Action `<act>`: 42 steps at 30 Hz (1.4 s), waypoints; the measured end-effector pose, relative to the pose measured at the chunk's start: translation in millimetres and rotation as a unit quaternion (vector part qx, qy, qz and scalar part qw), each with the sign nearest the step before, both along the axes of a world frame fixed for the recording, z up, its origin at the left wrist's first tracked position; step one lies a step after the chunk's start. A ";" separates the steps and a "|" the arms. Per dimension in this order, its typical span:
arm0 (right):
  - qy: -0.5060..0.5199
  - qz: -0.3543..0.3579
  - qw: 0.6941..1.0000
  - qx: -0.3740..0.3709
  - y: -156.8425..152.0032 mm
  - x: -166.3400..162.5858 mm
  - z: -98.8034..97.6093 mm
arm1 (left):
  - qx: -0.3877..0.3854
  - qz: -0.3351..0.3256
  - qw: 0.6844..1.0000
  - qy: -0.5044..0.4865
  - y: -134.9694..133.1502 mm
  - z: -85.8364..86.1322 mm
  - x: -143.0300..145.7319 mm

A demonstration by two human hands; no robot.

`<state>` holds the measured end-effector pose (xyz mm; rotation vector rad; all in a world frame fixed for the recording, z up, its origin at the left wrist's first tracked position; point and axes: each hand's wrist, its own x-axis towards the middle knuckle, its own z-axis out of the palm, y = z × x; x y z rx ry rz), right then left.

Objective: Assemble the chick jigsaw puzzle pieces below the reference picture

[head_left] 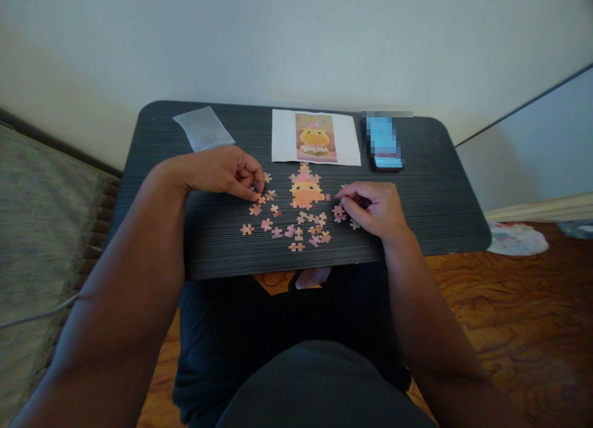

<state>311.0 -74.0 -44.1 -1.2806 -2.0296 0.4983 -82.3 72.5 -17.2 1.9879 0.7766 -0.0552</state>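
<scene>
On the dark table a partly joined jigsaw puzzle [306, 192] shows a yellow animal face under a pink hat. Left of it, my left hand [231, 173] has its thumb and forefinger closed at a small orange puzzle piece [262, 199]. My right hand [377, 207] is low over the table on the other side, fingers loosely bent, with nothing visible between them. Just beneath its fingertips lie pink puzzle pieces [340, 214]. A single pink piece [327, 197] rests by the joined part's right edge. Several loose pieces [297, 247] are scattered in front.
Behind the puzzle lies a white sheet with a printed picture [315, 138] of the same animal with a cake. A phone [383, 144] is to its right, a clear plastic bag [206, 128] to its left. The table [440, 193] backs onto a pale wall.
</scene>
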 end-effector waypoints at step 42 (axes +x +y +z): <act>-0.033 -0.010 0.998 0.055 8.9 -5.6 -3.0 | -0.008 0.019 1.000 -0.015 -0.7 -0.7 -1.3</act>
